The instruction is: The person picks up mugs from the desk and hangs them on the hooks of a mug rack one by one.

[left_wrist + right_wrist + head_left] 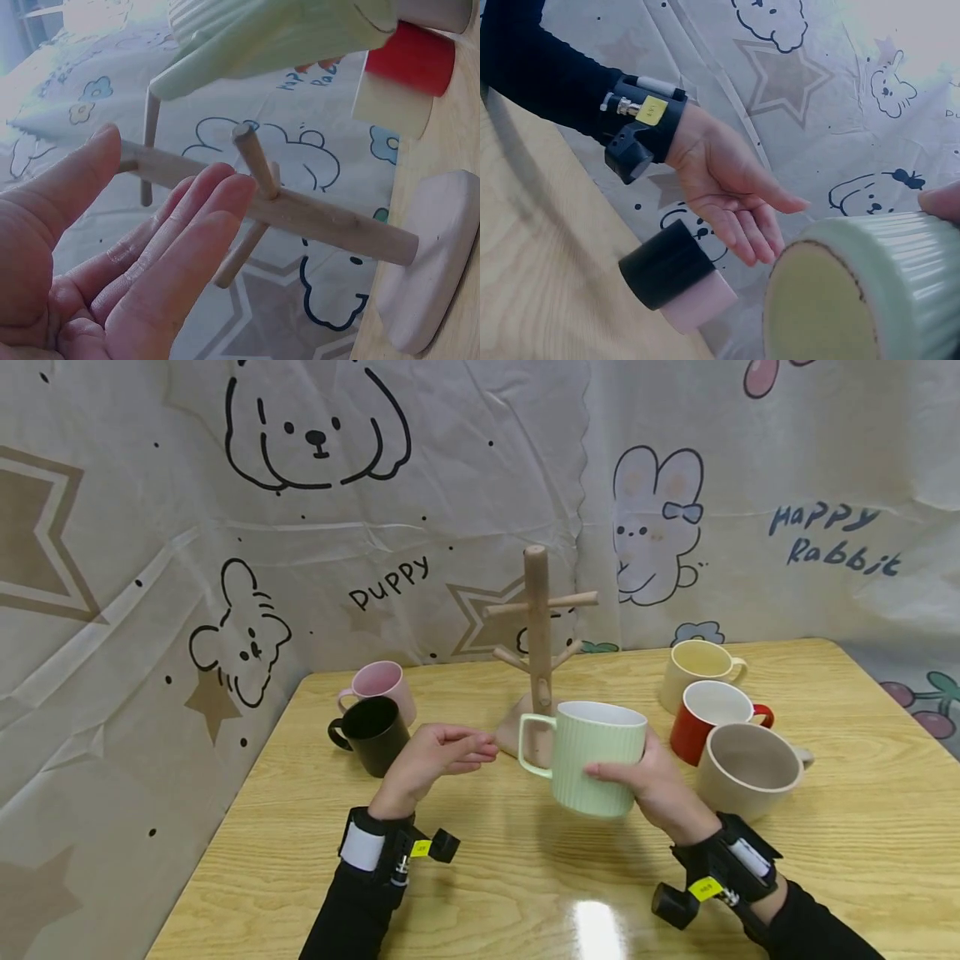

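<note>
My right hand [660,785] grips a pale green ribbed mug [600,760] by its body, thumb on the near side, and holds it above the table. The mug's handle points left, toward my left hand [438,760]. That hand hovers with fingers extended and holds nothing, a short gap from the handle. Behind the mug stands a wooden mug tree [538,627] with several pegs, part of its base hidden by the mug. In the left wrist view the tree's post [337,229] lies beyond my fingers. The right wrist view shows the green mug's underside [821,307].
On the left of the table [480,885] stand a black mug [371,739] and a pink mug [386,685]. To the right are a cream-yellow mug [693,672], a red mug [708,718] and a beige mug [750,772]. A printed cloth [450,460] hangs behind.
</note>
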### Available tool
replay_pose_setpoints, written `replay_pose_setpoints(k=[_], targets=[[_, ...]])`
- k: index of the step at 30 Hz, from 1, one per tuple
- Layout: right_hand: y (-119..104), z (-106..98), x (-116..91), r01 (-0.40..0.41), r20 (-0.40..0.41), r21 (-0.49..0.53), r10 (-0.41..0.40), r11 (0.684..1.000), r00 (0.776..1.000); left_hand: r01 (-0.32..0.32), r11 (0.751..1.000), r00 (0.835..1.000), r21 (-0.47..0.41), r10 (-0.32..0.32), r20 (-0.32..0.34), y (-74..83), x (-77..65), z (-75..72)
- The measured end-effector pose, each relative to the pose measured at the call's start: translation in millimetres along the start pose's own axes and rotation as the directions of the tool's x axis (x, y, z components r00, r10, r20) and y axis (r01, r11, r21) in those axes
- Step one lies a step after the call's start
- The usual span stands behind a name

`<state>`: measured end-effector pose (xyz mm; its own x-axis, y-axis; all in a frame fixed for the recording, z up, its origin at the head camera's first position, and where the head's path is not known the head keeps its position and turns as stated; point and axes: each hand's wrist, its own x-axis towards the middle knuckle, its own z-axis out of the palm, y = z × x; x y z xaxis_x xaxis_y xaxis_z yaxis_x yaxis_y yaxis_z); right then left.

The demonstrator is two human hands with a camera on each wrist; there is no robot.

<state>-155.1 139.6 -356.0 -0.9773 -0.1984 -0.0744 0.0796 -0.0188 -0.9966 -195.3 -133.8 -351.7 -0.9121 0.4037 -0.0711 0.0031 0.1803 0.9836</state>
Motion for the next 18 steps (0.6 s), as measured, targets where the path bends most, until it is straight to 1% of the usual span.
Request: replay_pose_setpoints(k=[3, 6, 9, 13, 16, 18], targets=[[-2.5, -0.9, 1.1, 0.020, -0.015, 0.026, -0.020, 0.999, 1.000, -0.007, 1.000, 1.000, -0.015, 0.006, -0.021, 0.8, -1.0, -2.7], [-1.4, 3.2, 2.7, 0.061, -0.053, 0.091, -0.057, 0.994, 0.997, -0.013, 1.000, 1.000, -0.016, 0.012, -0.027, 1.9, -1.0, -4.1], [6.1, 10.9, 3.6, 0.126, -0.124, 0.195, -0.103, 0.973, 0.987, -0.006, 1.000, 1.000, -0.019, 0.006, -0.029, 2.5, -1.3, -3.8], [20.4, 21.4, 5.3, 0.215, -0.216, 0.305, -0.153, 0.927, 0.964, 0.001, 1.000, 1.000, -0.021, -0.001, -0.029, 2.4, -1.2, -3.1], [29.8, 26.9, 7.3, 0.247, -0.243, 0.336, -0.170, 0.909, 0.955, 0.000, 1.000, 1.000, -0.024, 0.000, -0.030, 2.6, -1.4, -2.9], [34.2, 29.1, 8.7, 0.251, -0.249, 0.334, -0.172, 0.909, 0.953, -0.003, 1.000, 1.000, -0.027, 0.002, -0.029, 2.8, -1.5, -2.8]])
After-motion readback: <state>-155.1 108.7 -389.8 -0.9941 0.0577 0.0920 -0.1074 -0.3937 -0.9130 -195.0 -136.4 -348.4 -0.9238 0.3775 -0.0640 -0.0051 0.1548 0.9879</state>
